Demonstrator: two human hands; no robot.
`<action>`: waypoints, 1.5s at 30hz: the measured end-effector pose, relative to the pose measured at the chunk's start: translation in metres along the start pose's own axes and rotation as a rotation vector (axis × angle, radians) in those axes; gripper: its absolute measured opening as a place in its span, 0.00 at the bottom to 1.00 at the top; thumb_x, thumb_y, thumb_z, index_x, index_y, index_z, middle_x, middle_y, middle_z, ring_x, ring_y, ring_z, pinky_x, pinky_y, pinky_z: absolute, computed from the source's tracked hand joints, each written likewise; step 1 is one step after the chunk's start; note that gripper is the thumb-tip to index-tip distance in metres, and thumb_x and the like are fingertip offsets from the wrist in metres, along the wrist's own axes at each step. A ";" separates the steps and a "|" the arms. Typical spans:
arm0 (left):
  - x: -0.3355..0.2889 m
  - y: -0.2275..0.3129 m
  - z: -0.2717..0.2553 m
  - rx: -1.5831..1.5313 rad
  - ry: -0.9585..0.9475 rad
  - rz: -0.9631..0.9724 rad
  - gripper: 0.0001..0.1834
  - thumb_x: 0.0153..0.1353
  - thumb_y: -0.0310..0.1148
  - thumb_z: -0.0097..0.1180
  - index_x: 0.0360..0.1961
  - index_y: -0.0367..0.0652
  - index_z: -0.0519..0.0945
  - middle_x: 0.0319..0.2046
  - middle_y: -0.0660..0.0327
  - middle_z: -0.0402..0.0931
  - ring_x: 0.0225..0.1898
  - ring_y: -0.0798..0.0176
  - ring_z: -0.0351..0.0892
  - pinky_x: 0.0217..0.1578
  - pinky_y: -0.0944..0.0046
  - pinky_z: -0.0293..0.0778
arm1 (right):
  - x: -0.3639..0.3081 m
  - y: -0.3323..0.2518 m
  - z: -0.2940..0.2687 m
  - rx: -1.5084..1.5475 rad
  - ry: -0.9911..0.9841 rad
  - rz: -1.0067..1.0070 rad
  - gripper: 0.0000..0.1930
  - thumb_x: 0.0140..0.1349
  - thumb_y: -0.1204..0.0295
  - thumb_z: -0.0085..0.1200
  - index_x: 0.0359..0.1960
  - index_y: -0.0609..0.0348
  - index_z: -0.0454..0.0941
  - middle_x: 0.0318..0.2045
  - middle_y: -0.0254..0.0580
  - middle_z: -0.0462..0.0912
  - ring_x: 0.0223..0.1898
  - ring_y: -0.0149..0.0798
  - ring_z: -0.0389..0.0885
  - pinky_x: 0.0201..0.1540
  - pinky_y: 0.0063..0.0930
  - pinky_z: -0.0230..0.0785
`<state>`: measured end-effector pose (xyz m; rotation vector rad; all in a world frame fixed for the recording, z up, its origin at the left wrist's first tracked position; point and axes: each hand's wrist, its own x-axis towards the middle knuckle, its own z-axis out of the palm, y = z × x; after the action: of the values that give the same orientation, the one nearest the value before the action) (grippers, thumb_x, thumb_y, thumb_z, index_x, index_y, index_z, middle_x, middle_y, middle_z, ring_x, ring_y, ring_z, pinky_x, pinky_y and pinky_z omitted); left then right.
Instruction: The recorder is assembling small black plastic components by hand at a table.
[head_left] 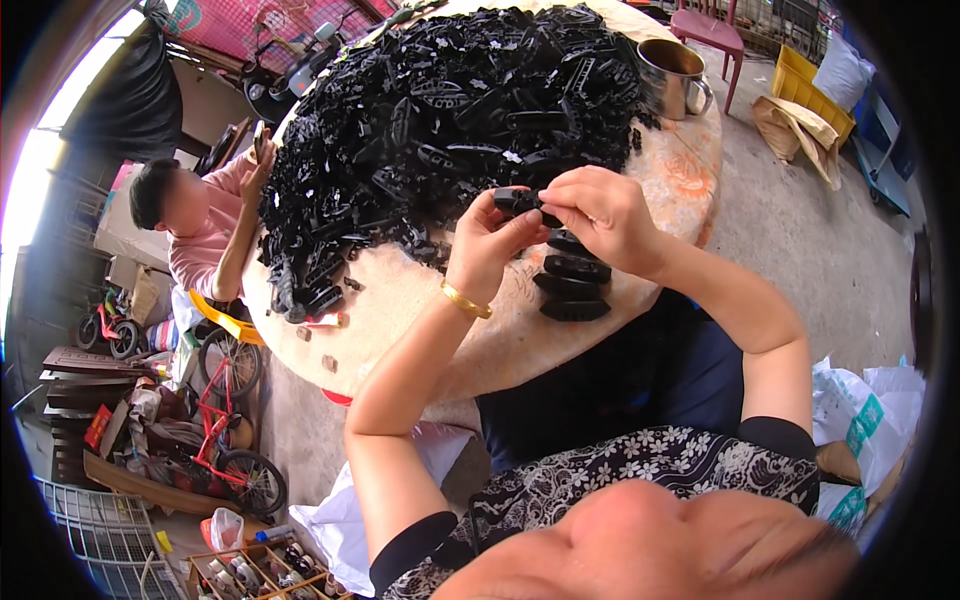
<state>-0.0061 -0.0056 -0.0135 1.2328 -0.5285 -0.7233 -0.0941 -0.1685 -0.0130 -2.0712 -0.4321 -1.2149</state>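
Black parts lie in a broad heap [450,120] above and to the left of your grip, covering much of the table [385,345]; judging by its bulk, nearly all the work is left. Your left hand [480,240] has closed thumb and fingers around one piece [514,202], held up just off the heap's near edge. Your right hand [605,215] pinches that piece's right end, so both hands are busy on it, and it looks unfinished. Just below your right hand, about four black pieces sit in a short row [575,287], long sides roughly parallel; set apart as they are, they are probably the ones done, a small share against the heap. Up and to the right of the grip stands a metal mug [670,75], seemingly no part of this.

As for what you can't make out: well left of the grip, the thin thing a co-worker [210,225] holds up is nearly edge-on. The heap's lower layers are buried and its small parts merge into one dark mass. Your fingers cover much of the held piece, so you can't tell whether a smaller part is being fitted. Your right hand partly hides the row's far end, making the count uncertain.
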 end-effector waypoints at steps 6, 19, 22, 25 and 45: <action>-0.002 0.000 0.002 -0.013 -0.009 0.001 0.13 0.58 0.20 0.56 0.45 0.34 0.74 0.39 0.57 0.78 0.39 0.61 0.81 0.45 0.64 0.79 | -0.001 0.001 0.000 0.052 -0.008 0.053 0.06 0.49 0.79 0.60 0.31 0.61 0.80 0.30 0.43 0.81 0.32 0.43 0.81 0.33 0.31 0.74; -0.002 0.006 0.000 0.009 0.017 -0.038 0.16 0.60 0.24 0.56 0.49 0.32 0.73 0.38 0.57 0.78 0.39 0.65 0.80 0.45 0.67 0.78 | -0.002 -0.003 -0.012 -0.238 -0.253 -0.198 0.13 0.46 0.78 0.59 0.37 0.62 0.78 0.36 0.42 0.79 0.37 0.43 0.77 0.38 0.31 0.73; -0.004 0.009 0.003 0.229 0.027 0.118 0.15 0.59 0.23 0.57 0.48 0.32 0.74 0.35 0.59 0.79 0.35 0.69 0.80 0.40 0.71 0.77 | -0.002 -0.002 -0.003 0.029 -0.120 0.228 0.13 0.50 0.77 0.59 0.39 0.66 0.77 0.36 0.43 0.80 0.37 0.39 0.79 0.38 0.29 0.73; -0.011 0.010 0.012 0.513 0.054 0.282 0.15 0.57 0.23 0.58 0.46 0.33 0.75 0.34 0.61 0.79 0.33 0.74 0.78 0.35 0.76 0.75 | -0.002 0.009 -0.013 0.580 -0.390 0.685 0.15 0.53 0.74 0.61 0.42 0.67 0.78 0.32 0.43 0.83 0.31 0.25 0.78 0.36 0.21 0.72; 0.080 0.035 -0.043 1.873 0.166 0.657 0.16 0.43 0.29 0.64 0.37 0.50 0.80 0.52 0.56 0.68 0.55 0.49 0.63 0.51 0.54 0.64 | -0.013 0.050 -0.029 -0.397 -0.484 0.193 0.14 0.57 0.58 0.55 0.34 0.56 0.79 0.25 0.46 0.78 0.29 0.45 0.80 0.32 0.37 0.72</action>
<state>0.0855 -0.0311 0.0076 2.5164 -1.4915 0.7567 -0.0898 -0.2237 -0.0344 -2.6887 -0.2051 -0.7177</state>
